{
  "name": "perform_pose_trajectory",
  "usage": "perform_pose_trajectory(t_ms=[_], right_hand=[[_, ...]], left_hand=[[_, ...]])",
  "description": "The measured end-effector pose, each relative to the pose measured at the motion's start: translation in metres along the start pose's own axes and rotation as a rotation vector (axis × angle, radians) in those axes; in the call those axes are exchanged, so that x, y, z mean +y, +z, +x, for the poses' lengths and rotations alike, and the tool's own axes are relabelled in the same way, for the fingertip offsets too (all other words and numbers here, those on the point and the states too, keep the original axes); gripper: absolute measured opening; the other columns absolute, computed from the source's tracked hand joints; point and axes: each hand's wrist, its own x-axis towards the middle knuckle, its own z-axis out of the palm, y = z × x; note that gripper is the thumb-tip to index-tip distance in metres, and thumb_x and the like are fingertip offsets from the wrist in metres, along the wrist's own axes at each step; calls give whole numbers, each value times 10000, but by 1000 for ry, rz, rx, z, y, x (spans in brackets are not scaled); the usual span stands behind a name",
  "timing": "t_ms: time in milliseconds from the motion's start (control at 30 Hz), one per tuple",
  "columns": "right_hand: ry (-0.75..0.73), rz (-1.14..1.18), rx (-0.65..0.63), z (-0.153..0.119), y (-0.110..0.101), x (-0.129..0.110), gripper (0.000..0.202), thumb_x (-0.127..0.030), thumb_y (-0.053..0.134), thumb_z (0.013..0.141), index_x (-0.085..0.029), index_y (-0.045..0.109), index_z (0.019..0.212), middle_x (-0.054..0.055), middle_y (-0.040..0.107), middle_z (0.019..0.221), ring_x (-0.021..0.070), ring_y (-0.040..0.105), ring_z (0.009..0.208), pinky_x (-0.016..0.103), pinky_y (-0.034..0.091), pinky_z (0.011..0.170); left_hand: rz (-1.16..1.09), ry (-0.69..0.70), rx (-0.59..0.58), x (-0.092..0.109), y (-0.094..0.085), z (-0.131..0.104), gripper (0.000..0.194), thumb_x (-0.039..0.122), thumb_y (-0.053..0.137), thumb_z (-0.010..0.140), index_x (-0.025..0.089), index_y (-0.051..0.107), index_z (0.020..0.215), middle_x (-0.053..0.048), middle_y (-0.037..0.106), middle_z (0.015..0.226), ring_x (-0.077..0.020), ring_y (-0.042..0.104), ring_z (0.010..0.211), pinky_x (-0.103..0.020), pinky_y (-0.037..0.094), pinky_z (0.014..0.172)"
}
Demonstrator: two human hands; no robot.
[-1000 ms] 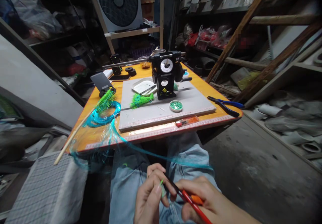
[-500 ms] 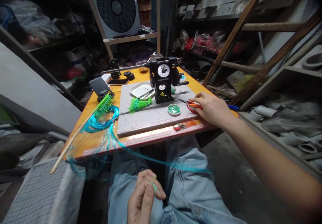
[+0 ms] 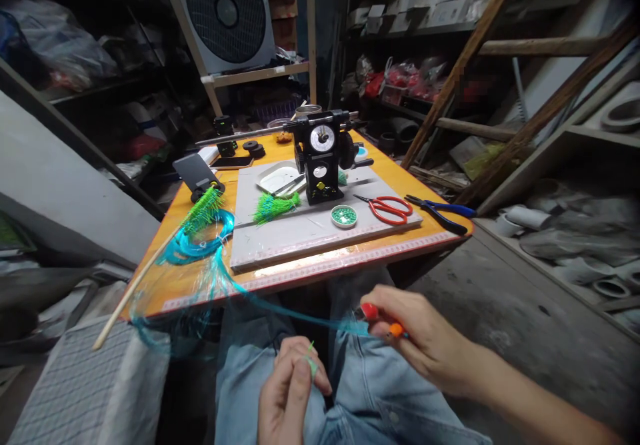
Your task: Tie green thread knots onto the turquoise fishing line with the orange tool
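Low over my lap, my left hand [image 3: 293,385] is closed, pinching a small light green piece [image 3: 311,365] whose thin tip sticks up; most of it is hidden by the fingers. To its right, my right hand [image 3: 420,338] is wrapped around what looks like a lighter [image 3: 369,312], red at the top with a metal end. Something orange [image 3: 396,330] also shows at these fingers; whether it is a separate object I cannot tell. Turquoise strands [image 3: 295,315] trail from the table toward the right hand. Red-handled scissors [image 3: 393,210] and a dish of green beads [image 3: 344,216] lie on the grey board [image 3: 280,248].
Blue-and-black pliers [image 3: 443,212] lie at the table's right. A black winding device [image 3: 323,165] stands on the board, beside a green bristly bundle [image 3: 273,208] and a white tray [image 3: 273,178]. A wooden stick [image 3: 135,285] juts past the left edge near coiled turquoise line [image 3: 227,225].
My right hand has left the scissors and come down over my lap. The red-and-orange lighter is gone from the table's front edge and appears in that hand. My left hand barely moved.
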Motion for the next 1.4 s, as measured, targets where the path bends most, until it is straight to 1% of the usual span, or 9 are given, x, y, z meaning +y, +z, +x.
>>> perform_pose_trajectory(t_ms=[67,133,233,300,367,700,967,1167,1400], right_hand=[[259,549,-25,-7,21,-12,271,-448,455,961,-194,548,932,-10,533,688,121,442,593,225,353,536],[495,977,-12,-9,43,-18,416,-594,538,867,-182,565,920,-56,441,596,82,325,488,191,250,432],[663,1226,12,-4,69,-21,650,-768,392,811,-151,557,692,-85,318,488,51,169,401,188,86,361],[709,1270,13,0,78,-23,692,-770,339,824,-152,500,559,-77,318,446,38,163,367,194,55,352],[743,1322,15,2,82,-26,668,-745,397,814,-155,469,509,-76,321,424,27,174,348,191,56,350],[809,1425,18,0,85,-33,576,-668,494,803,-150,493,552,-71,363,468,30,194,381,173,56,354],[774,1400,-6,-1,85,-34,616,-697,460,817,-153,475,529,-66,369,458,29,201,368,189,52,349],[752,1375,-13,-1,86,-32,644,-718,430,824,-159,460,506,-72,359,429,29,198,346,196,66,343],[753,1371,-41,-1,84,-34,647,-717,403,838,-164,444,503,-78,338,403,28,189,335,189,64,341]], left_hand=[[27,-3,-19,0,1,-1,383,361,517,932,208,648,606,-25,542,573,-218,455,733,-323,322,737],[73,-6,-35,-1,2,-3,399,373,507,935,205,640,599,-25,526,574,-217,456,726,-323,319,721],[148,-1,-46,-4,1,-7,417,403,504,927,203,624,581,-23,512,564,-219,471,711,-327,320,720],[187,2,-50,-6,0,-9,428,421,504,921,201,611,569,-25,506,566,-222,479,701,-327,326,699],[213,-10,-59,-7,-1,-10,430,423,505,921,200,610,569,-30,514,598,-221,483,698,-324,332,680],[332,-25,-72,-3,2,-8,430,435,506,911,214,589,551,-41,538,607,-230,504,676,-332,368,663],[314,-25,-105,-3,1,-8,419,394,491,925,217,573,554,-41,538,603,-229,495,671,-331,372,660],[337,-48,-54,-1,3,-8,435,459,531,889,224,570,524,-46,542,582,-240,520,663,-333,406,641],[325,-67,-64,0,3,-7,435,470,539,881,224,579,524,-52,558,581,-240,525,655,-328,406,612]])
